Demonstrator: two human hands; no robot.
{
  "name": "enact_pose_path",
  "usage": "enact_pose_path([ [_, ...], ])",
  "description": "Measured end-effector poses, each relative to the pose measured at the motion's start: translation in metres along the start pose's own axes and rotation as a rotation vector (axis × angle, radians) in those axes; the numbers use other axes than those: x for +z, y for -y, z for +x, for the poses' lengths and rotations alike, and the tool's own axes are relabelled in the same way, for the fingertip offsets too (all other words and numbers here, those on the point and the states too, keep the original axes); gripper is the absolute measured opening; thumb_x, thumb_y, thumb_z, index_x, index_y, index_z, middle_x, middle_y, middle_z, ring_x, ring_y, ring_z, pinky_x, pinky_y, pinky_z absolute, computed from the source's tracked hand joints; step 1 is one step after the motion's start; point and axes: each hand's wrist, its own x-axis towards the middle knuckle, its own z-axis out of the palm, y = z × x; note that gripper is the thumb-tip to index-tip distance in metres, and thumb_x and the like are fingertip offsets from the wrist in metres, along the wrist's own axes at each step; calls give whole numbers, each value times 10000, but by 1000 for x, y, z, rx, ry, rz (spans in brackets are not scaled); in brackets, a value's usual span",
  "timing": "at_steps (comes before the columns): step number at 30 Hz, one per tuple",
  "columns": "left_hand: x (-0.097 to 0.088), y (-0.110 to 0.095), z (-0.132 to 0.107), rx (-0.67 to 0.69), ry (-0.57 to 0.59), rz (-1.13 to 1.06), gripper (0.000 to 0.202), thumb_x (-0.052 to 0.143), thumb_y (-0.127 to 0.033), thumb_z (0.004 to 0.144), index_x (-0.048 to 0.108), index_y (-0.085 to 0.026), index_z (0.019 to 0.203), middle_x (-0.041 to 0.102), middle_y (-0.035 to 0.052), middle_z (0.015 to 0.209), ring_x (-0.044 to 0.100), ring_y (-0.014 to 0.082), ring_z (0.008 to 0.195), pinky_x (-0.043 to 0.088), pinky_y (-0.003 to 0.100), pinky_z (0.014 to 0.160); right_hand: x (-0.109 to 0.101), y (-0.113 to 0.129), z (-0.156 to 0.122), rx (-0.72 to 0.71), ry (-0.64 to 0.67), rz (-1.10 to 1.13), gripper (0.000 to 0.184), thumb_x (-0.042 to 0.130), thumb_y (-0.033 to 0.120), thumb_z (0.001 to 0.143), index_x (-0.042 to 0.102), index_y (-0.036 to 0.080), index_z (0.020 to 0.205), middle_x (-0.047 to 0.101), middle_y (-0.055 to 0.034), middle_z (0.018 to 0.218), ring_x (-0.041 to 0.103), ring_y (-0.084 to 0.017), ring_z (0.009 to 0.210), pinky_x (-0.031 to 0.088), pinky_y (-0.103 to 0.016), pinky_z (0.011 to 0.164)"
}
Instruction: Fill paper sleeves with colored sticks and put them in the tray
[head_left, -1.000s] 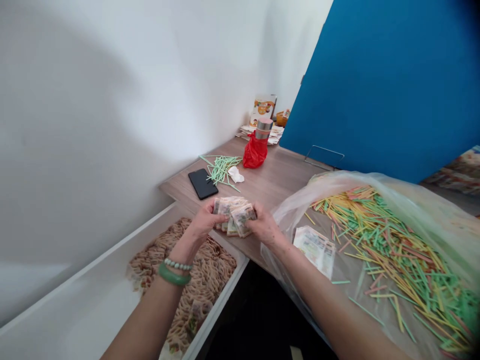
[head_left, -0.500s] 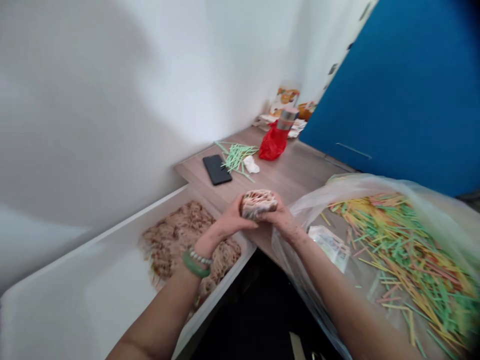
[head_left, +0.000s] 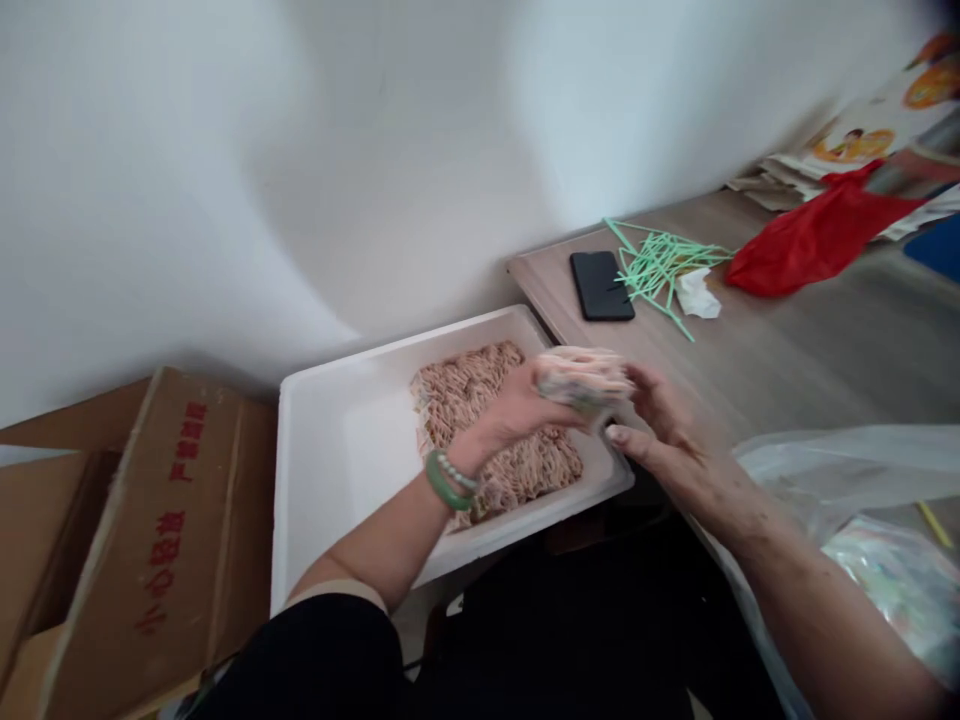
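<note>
My left hand (head_left: 517,405) is closed around a small bundle of pale pink, noodle-like strands (head_left: 589,375), slightly blurred, with greenish bits along its lower side. Just to the right of the bundle is my right hand (head_left: 679,440), its thumb and fingers apart and holding nothing. Below my left hand stands a white foam box (head_left: 345,430), where similar pinkish-brown strand bundles (head_left: 465,385) lie packed close together at the right end. My left forearm hides some of them. What exactly the strands are, I cannot tell.
A black phone (head_left: 602,287), pale green sticks (head_left: 660,262), a crumpled white tissue (head_left: 699,293) and a red plastic bag (head_left: 810,235) lie on the wooden table (head_left: 810,340). A clear plastic sheet (head_left: 825,460) covers its near right. Cardboard boxes (head_left: 180,520) stand at left.
My view has turned left toward the foam box, bringing the cardboard boxes into sight. Both hands held the bundle before; now my right hand is off it and my left hand carries it.
</note>
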Motion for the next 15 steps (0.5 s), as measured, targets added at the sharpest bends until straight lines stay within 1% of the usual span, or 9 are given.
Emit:
enact_pose_path([
  [1,-29,0,-12,0,-36,39,618,885,-176,557,707,-139,1147,649,126,1325,627,294,1183,510,387,1009,3,-1,0,18,-19,-76,642,646,470,868,439,270,1441,574,-101,1386,526,-317,1299,428,-527,1087],
  [2,-60,2,-26,-18,-130,60,640,884,-163,526,710,-139,1142,654,124,1321,621,300,1192,495,404,1029,4,-4,-1,30,-54,-158,619,632,469,875,452,265,1431,586,-107,1369,539,-321,1285,433,-533,1080],
  [4,-124,14,-58,-143,-357,99,752,870,-165,478,671,-142,1203,712,109,1215,673,291,1075,529,419,961,2,-17,-4,26,-123,-315,504,601,452,880,550,247,1338,600,-121,1350,550,-327,1272,421,-536,1090],
  [5,-153,22,-75,-243,-468,144,739,856,-182,473,669,-130,1186,737,104,1144,692,277,995,548,407,906,-1,-25,-6,17,-149,-382,448,584,441,878,596,237,1277,607,-128,1339,556,-326,1262,418,-531,1094],
  [6,-181,30,-93,-355,-525,200,723,844,-204,471,667,-124,1168,749,96,1096,697,261,935,556,390,862,-4,-34,-8,9,-161,-441,405,570,432,874,628,226,1218,616,-135,1327,566,-323,1247,422,-524,1092],
  [8,-224,46,-124,-435,-567,251,720,818,-221,477,656,-101,1169,750,117,1066,691,257,881,554,383,800,-11,-49,-12,-8,-155,-529,354,538,417,871,661,203,1125,631,-149,1297,587,-315,1209,437,-514,1077],
  [11,-261,69,-152,-519,-561,315,678,793,-215,455,672,-95,1111,754,127,1025,680,248,839,541,357,742,-16,-60,-16,-60,-126,-572,318,523,401,867,673,198,1061,643,-152,1269,603,-304,1176,456,-503,1055],
  [13,-273,84,-157,-571,-525,363,636,775,-214,448,684,-96,1066,758,122,980,673,246,816,533,351,721,-17,-61,-16,-71,-133,-564,313,535,408,860,672,209,1059,647,-142,1264,609,-303,1167,467,-503,1042],
  [15,-280,100,-153,-615,-477,422,598,754,-222,457,690,-100,1040,758,101,925,666,244,800,529,350,715,-15,-61,-17,-54,-153,-560,317,543,433,855,670,226,1057,652,-128,1258,615,-311,1157,474,-516,1029],
])
